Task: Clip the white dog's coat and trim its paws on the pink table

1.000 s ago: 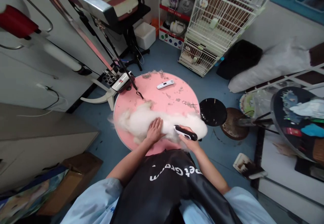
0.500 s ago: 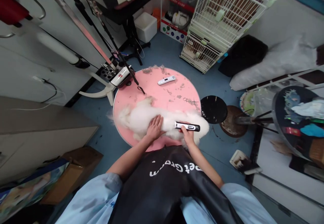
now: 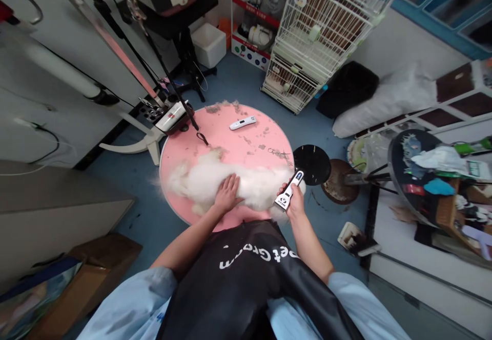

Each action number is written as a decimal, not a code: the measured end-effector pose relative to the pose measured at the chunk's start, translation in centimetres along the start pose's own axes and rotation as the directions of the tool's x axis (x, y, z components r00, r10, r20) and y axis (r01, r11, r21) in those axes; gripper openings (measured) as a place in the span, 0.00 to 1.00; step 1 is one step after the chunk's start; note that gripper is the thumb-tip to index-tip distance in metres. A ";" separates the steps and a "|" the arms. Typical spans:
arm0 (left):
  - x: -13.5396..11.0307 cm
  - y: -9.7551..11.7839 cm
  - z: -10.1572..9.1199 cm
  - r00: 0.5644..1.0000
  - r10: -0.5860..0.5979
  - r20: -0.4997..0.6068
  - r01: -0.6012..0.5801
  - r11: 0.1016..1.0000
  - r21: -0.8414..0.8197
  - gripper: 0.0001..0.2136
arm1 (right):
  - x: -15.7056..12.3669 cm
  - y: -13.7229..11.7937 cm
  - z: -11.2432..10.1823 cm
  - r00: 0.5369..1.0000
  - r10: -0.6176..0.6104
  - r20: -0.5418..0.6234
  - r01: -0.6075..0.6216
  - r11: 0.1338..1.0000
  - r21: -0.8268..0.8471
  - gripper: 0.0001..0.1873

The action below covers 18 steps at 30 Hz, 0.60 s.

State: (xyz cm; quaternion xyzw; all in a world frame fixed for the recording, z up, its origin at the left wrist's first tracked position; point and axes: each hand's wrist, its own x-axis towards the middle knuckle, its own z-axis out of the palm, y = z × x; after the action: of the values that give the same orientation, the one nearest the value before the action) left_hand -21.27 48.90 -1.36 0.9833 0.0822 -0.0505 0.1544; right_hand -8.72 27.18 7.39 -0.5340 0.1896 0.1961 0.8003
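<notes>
A white, fluffy animal (image 3: 203,181) lies stretched across the round pink grooming table (image 3: 184,145); its kind is not plain. My left hand (image 3: 228,192) rests flat on its back, fingers stretched over the fur. In my right hand (image 3: 295,204) is a white and black hair clipper (image 3: 291,190), its blade end angled down and left beside the animal's right end. A second white clipper (image 3: 243,123) lies on the far side of the table. Near it are grey tufts of hair (image 3: 213,108) and a pair of scissors (image 3: 279,153).
A black grooming strap (image 3: 201,138) hangs over the table's left side, near a tool holder (image 3: 169,117). A black round stool (image 3: 312,164) stands close by on the right. White wire cages (image 3: 307,37) are behind. A cluttered round stand (image 3: 400,171) is farther right.
My right hand has turned the clipper from lying level, blade leftward, to slanting with its blade toward me. My left hand stays on the animal's back. The view has shifted rightward.
</notes>
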 end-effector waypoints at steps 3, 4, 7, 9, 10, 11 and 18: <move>0.0 -0.1 0.3 1.000 0.010 -0.023 -0.010 1.000 -0.001 0.40 | -0.3 0.0 0.5 1.000 0.010 0.002 -0.010 0.999 -0.038 0.19; -0.1 -0.1 0.4 0.999 0.014 -0.032 -0.014 1.000 0.000 0.41 | -0.3 0.1 0.7 1.000 0.015 0.003 -0.015 0.999 -0.043 0.19; -0.2 -0.2 0.7 0.999 0.014 -0.051 -0.014 1.000 0.003 0.41 | -0.5 0.3 0.8 0.998 0.048 0.032 -0.046 0.998 -0.045 0.19; -0.3 -0.3 0.8 0.999 0.011 -0.052 -0.010 1.000 0.009 0.41 | -0.6 0.4 0.8 0.995 0.069 0.068 -0.065 0.996 -0.063 0.21; -0.3 -0.3 0.8 0.999 0.011 -0.052 -0.011 1.000 0.012 0.41 | -0.6 0.5 0.7 0.995 0.072 0.075 -0.065 0.994 -0.083 0.21; -0.3 -0.3 0.8 0.999 0.013 -0.052 -0.012 1.000 0.014 0.41 | -0.6 0.6 0.7 0.995 0.064 0.071 -0.056 0.993 -0.108 0.21; -0.4 -0.2 0.5 0.999 0.009 -0.046 -0.008 1.000 0.026 0.42 | -0.2 1.6 0.5 0.999 -0.037 -0.019 0.032 0.974 -0.225 0.15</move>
State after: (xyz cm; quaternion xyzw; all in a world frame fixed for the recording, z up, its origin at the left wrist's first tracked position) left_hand -21.75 48.82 -1.86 0.9864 0.0808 -0.0284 0.1401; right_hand -9.67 28.14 6.39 -0.6266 0.1661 0.1963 0.7357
